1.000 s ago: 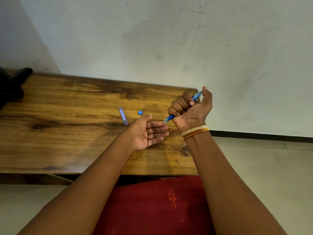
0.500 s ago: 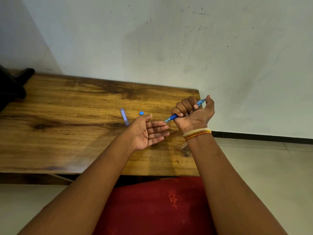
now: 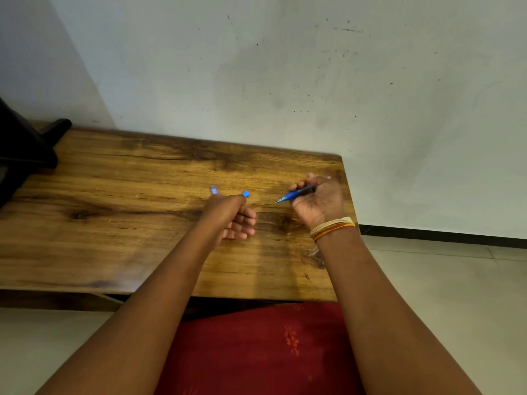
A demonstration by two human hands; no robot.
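**Head view.** Your right hand (image 3: pixel 316 201) grasps a blue pen (image 3: pixel 296 193), with the fingers curled round the barrel. The pen tip points left and slightly down above the wooden table (image 3: pixel 114 223), and its rear end is hidden inside the fist. Cream, orange and yellow wrist bands (image 3: pixel 332 228) circle that wrist.

Your left hand (image 3: pixel 232 216) is over the middle of the table top. Its lower fingers are loosely bent toward the palm, and its uppermost digit is stretched toward a small blue piece (image 3: pixel 246 194) lying on the wood. The fingertip meets the near edge of that piece in this view. Because of blur, you cannot tell whether the left hand touches the piece, pinches it or holds nothing.

A pale blue strip (image 3: pixel 214 190) lies on the table just left of the small piece, its near end hidden behind your left hand. The two hands are apart, and the pen tip points into the gap between them.

The table stands against a marked white wall (image 3: pixel 285 81), and a black object (image 3: pixel 25 149) sits at its far left end. Red cloth (image 3: pixel 256 352) shows below the table's near edge.
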